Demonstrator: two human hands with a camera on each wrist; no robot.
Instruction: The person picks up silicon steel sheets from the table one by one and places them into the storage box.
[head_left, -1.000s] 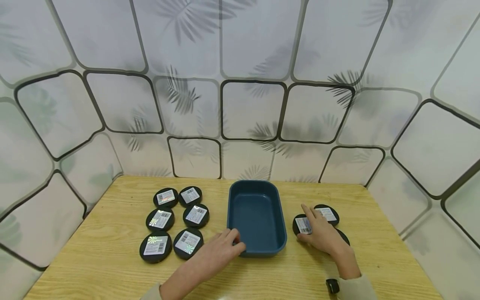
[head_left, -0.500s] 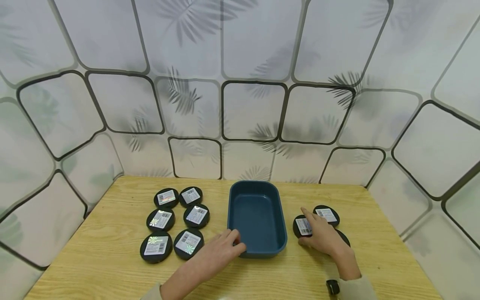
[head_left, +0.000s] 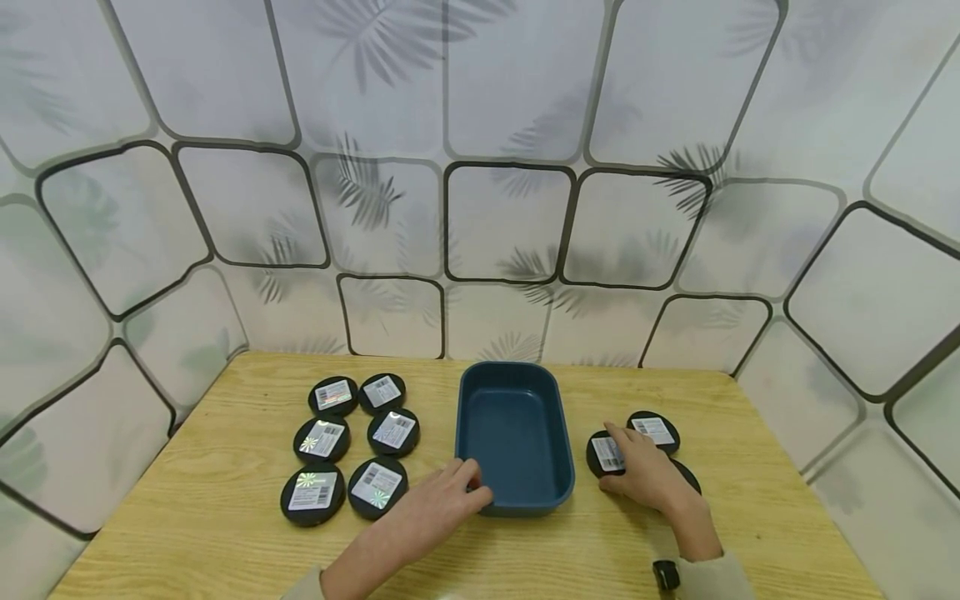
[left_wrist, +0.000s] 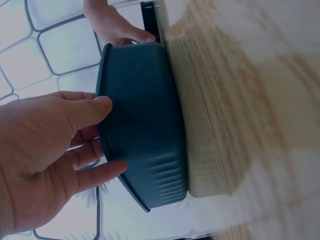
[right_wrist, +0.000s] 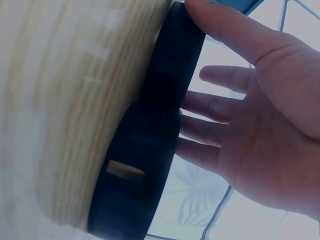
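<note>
A deep blue rectangular plastic bin (head_left: pixel 517 437) stands mid-table, nothing inside it. At its near-left corner my left hand (head_left: pixel 450 496) grips the rim; in the left wrist view the thumb (left_wrist: pixel 103 102) presses the outer wall and some fingers pass behind the rim. To the right, my right hand (head_left: pixel 645 467) lies over a group of flat black discs, fingers loosely extended. Its thumb is at the edge of the left labelled disc (head_left: pixel 603 454), also seen as the upper dark disc (right_wrist: pixel 172 55) in the right wrist view. Another labelled disc (head_left: pixel 652 429) sits behind the hand, and a third disc (head_left: pixel 686 477) is partly hidden under it.
On the left of the wooden table (head_left: pixel 225 467) several more black discs (head_left: pixel 313 493) with white barcode labels lie in two columns. A patterned curtain (head_left: pixel 495 217) encloses the table's back and sides. The nearer disc (right_wrist: pixel 132 180) shows an orange-brown patch on its side.
My right fingers have lowered slightly toward the left disc of the right group. The left hand, the bin and the discs stay where they were.
</note>
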